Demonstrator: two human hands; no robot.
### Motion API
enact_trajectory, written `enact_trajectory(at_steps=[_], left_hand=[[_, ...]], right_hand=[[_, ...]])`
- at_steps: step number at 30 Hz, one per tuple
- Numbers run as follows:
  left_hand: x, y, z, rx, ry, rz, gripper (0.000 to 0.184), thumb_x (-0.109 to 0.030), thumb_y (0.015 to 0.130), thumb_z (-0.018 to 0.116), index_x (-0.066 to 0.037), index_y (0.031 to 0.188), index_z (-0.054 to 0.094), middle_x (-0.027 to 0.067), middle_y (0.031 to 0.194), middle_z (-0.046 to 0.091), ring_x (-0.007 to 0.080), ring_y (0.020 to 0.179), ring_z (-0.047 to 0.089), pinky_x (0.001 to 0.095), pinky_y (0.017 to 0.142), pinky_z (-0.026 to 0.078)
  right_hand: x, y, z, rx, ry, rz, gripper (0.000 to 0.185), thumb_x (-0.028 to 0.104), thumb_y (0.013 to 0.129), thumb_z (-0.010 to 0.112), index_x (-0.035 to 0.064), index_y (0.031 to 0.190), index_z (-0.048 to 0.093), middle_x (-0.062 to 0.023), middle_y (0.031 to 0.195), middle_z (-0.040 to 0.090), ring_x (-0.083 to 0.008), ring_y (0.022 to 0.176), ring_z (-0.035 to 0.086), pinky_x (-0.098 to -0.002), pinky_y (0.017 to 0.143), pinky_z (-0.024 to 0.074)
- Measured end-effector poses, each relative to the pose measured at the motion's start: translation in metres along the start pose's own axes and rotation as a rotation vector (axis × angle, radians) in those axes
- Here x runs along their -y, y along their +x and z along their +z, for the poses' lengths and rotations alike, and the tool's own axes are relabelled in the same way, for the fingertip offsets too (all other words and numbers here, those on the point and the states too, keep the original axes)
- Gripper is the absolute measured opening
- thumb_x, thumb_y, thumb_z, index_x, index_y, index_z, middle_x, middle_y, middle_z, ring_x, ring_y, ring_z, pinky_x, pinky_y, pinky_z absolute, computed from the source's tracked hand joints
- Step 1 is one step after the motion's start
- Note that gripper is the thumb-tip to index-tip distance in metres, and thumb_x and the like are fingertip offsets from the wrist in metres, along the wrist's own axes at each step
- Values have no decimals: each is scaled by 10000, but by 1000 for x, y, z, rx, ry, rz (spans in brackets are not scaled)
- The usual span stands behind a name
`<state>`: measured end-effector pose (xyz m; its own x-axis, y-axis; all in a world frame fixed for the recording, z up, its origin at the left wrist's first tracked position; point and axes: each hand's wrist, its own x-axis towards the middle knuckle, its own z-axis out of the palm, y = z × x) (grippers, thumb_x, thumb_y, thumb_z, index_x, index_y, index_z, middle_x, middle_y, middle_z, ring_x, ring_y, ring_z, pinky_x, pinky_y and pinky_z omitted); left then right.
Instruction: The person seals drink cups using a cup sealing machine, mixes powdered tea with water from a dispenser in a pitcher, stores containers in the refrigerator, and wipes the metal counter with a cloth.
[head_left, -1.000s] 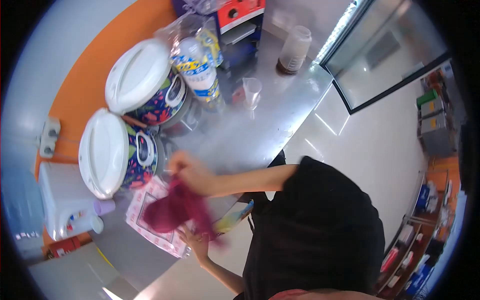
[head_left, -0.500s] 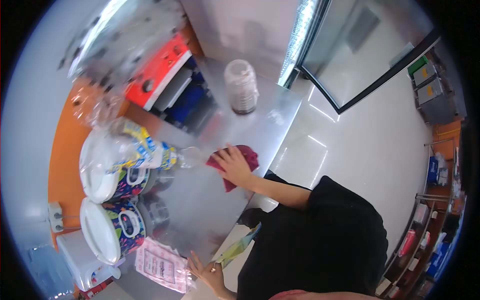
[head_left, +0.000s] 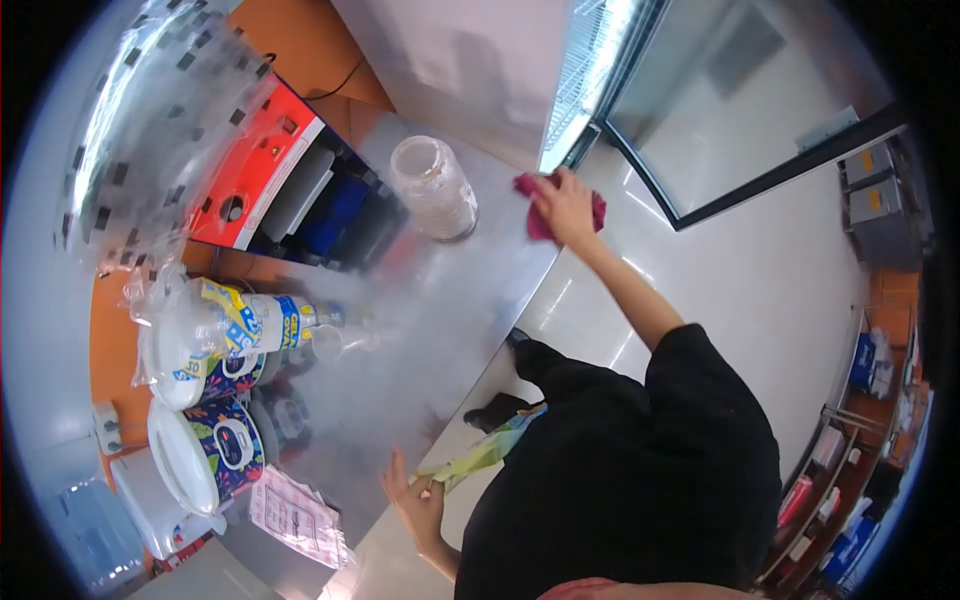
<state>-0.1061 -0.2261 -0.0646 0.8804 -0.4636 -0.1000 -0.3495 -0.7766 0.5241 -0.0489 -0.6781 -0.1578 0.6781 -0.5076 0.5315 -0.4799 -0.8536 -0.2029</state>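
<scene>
At the far right corner of the steel table, my right hand presses on a crumpled dark red cloth, fingers bent over it. Part of the cloth reaches the table edge. My left hand is by the near edge, thumb and forefinger pinching one end of a thin green and yellow thing, the other fingers stretched out. Whether that is a packet or fabric I cannot make out; its far end meets my dark clothing. A clear ribbed plastic jar stands left of my right hand.
A red and black machine stands at the back, beside plastic wrap. Along the wall are two patterned tubs with white lids, a blue-yellow labelled bag of cups and a pink printed packet. An open glass door is at the right.
My right hand has slid the red cloth away along the table, from the middle to the far corner. My left hand has risen slightly in view, still pinching the green and yellow thing.
</scene>
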Motion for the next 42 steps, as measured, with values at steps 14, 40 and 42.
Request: enact_trajectory(at_steps=[14,40,42], left_hand=[[-19,-8,-1,-90,127,-91,88,-63,588,557,-60,635,632,90,1235,432,279,1160,367,462,1002,200],[91,-258,-91,-680,-164,-855,153,32,604,505,-49,733,487,49,958,585,256,861,535,348,711,450],[119,-299,-106,-695,-104,-868,157,35,601,507,-48,734,488,49,956,586,257,860,535,348,710,448]], right_hand=[[174,-46,17,261,445,-386,349,175,645,643,93,967,536,-116,1061,470,-322,963,443,-413,797,370],[226,67,-174,-125,983,-35,657,227,655,731,-30,1162,401,-140,1126,478,-222,968,495,-332,879,382],[264,51,-201,23,938,-108,594,202,695,693,-22,1167,410,-125,1122,482,-203,974,490,-315,882,373]])
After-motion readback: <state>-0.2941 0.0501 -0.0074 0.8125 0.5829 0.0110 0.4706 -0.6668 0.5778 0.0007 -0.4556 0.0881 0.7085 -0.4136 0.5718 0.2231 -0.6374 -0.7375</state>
